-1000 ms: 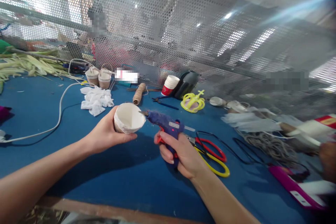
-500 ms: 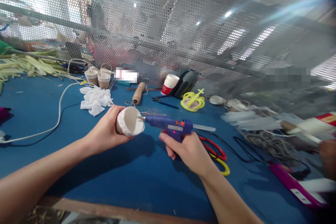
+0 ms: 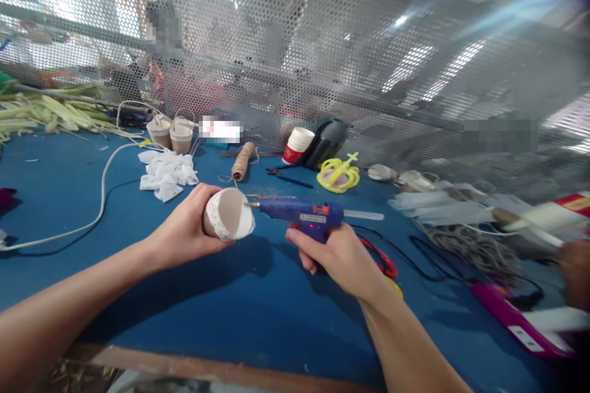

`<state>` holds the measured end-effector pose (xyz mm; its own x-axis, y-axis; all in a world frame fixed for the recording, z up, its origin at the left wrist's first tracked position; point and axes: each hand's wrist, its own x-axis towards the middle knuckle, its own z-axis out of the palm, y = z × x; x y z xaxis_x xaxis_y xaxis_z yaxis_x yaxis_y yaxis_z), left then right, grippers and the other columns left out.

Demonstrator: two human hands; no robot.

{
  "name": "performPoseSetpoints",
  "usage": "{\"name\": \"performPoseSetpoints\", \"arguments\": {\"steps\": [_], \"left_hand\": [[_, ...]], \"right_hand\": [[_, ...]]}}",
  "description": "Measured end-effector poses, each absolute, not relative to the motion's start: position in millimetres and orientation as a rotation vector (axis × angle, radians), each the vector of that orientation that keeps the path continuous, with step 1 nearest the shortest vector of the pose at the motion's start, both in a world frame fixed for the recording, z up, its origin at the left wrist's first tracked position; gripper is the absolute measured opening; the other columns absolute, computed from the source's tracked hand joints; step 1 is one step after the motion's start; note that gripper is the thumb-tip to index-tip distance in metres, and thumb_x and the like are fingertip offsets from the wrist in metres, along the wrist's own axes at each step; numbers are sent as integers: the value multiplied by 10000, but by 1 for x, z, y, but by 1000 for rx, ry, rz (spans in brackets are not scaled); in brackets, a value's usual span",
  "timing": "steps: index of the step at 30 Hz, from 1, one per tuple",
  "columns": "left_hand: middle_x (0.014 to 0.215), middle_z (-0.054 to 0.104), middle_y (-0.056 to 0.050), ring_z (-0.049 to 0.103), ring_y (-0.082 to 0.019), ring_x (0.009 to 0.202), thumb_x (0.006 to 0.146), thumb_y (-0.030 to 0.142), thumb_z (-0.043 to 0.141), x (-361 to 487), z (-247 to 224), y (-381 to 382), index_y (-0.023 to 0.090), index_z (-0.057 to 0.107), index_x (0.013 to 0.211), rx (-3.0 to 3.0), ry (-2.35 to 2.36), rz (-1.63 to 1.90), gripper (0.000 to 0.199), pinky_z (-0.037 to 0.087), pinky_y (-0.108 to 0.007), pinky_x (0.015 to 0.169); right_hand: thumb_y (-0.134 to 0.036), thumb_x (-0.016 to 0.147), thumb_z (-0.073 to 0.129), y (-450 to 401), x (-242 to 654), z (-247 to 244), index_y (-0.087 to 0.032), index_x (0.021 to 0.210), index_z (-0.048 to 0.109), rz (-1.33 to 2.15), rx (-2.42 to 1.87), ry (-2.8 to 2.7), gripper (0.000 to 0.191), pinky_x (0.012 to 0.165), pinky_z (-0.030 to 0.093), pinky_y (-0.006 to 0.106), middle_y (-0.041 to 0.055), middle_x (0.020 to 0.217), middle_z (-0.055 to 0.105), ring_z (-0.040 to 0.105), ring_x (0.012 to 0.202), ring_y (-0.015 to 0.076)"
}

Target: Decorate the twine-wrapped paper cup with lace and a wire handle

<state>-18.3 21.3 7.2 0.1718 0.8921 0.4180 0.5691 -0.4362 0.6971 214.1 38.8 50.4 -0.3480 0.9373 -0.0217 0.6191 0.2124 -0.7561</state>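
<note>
- Left hand (image 3: 191,221): fingers grasping one tilted paper cup (image 3: 225,215), above bench (image 3: 230,319).
- Right hand (image 3: 341,255): fingers wrapped round one glue gun (image 3: 299,211), nozzle (image 3: 252,204) at paper cup's rim.
- Step, judged: gluing rim; next move calls for steady nozzle.
- Beyond paper cup: one twine roll (image 3: 243,161); two handled cups (image 3: 180,140), left; one crown (image 3: 338,175), right.

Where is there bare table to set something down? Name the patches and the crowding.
Bare: middle front, bordered by left hand, right hand and wooden edge. Mostly bare: left side, between husks and white cord. Crowded: the back, with cups, twine and crown; the right, with rope and power strip.
</note>
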Motion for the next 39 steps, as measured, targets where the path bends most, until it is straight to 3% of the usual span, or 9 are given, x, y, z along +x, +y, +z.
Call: {"name": "performPoseSetpoints", "arguments": {"steps": [5, 10, 15, 18, 23, 27, 33, 39], "left_hand": [[997, 538, -71, 531, -214, 892, 595, 311, 672, -18, 8, 22, 183, 407, 1034, 2044, 1440, 1137, 528, 441, -343, 747], [978, 557, -59, 543, -218, 888, 540, 385, 716, -19, 4, 23, 194, 349, 1081, 1895, 1400, 1143, 681, 450, -342, 742], [1053, 546, -84, 535, -204, 965, 621, 334, 662, -17, 8, 21, 173, 311, 1163, 1759, 1168, 1156, 665, 439, -327, 829], [1068, 537, -89, 530, -199, 973, 683, 308, 593, -17, 13, 20, 162, 329, 1172, 1820, 1227, 1170, 575, 432, -326, 843], [1073, 536, -93, 523, -227, 977, 656, 304, 607, -17, 14, 20, 168, 356, 1146, 1957, 1422, 1243, 567, 426, -359, 845], [1074, 530, -86, 523, -235, 974, 632, 312, 635, -18, 12, 21, 182, 362, 1128, 2013, 1471, 1252, 581, 431, -359, 832], [1072, 527, -87, 526, -245, 952, 613, 342, 657, -18, 9, 20, 195, 377, 1113, 2087, 1514, 1236, 591, 436, -380, 797], [1071, 530, -90, 524, -244, 952, 612, 326, 658, -17, 11, 19, 194, 375, 1103, 2118, 1516, 1220, 582, 437, -374, 781]], "right_hand": [[-400, 733, 567, 38, 214, 50, -169, 394, 461, 1028, -1444, -2079, 424, 475, 411, 237, -1, 380, 506, 487, 382, 95], [-382, 762, 553, 41, 214, 44, -149, 684, 563, 1364, -1163, -1738, 246, 387, 321, 212, -43, 391, 463, 389, 346, 69], [-382, 758, 555, 43, 211, 39, -140, 689, 561, 1533, -1115, -1566, 252, 361, 257, 191, -58, 364, 420, 341, 325, 49], [-386, 765, 551, 41, 211, 39, -138, 707, 574, 1379, -1145, -1664, 255, 372, 293, 202, -45, 376, 454, 385, 345, 66], [-414, 754, 548, 35, 209, 42, -148, 704, 594, 985, -1290, -1845, 275, 444, 412, 237, -19, 421, 505, 474, 408, 107], [-406, 733, 564, 31, 204, 42, -155, 650, 600, 767, -1395, -1885, 267, 468, 430, 252, -10, 424, 522, 504, 408, 123], [-341, 702, 600, 32, 204, 38, -197, 500, 533, 616, -1384, -1898, 257, 505, 444, 271, -14, 394, 521, 507, 391, 133], [-356, 701, 598, 32, 205, 35, -202, 498, 515, 573, -1407, -1909, 268, 499, 447, 276, -11, 425, 541, 514, 393, 135]]}}
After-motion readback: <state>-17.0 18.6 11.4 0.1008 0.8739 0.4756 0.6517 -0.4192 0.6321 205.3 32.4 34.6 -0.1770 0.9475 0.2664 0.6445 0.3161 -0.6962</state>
